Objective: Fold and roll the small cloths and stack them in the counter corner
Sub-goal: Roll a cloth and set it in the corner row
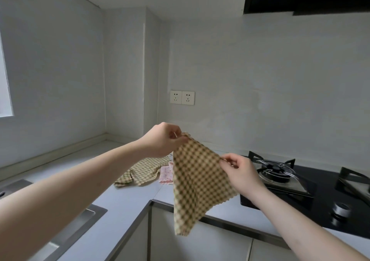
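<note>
A: Holding up a small brown-and-cream checked cloth with zigzag-cut edges point(197, 182), clear of the pale grey countertop point(128, 204).

B: Gripping how?

A: Pinching the upper corner between thumb and curled fingers of the left hand point(163, 139); pinching the side corner the same way with the right hand point(239, 172), lower and nearer the camera. Stretching the top edge on a slant between the two, the rest hanging down in front of the counter's inner corner edge.

B: Touching anything below?

A: Dangling free, the lowest corner showing against the white cabinet fronts point(220, 242).

B: Other cloths?

A: Lying crumpled on the countertop behind the raised one: a second checked cloth in lighter green-cream point(143, 171), and just beside it a pink patterned cloth point(166, 175), partly hidden.

B: Surroundings?

A: Sitting to the right, a black glass gas hob with metal pan supports point(280, 173); showing at lower left, the edge of a steel sink point(76, 226); hanging on the white wall, a twin white socket plate point(182, 97).
</note>
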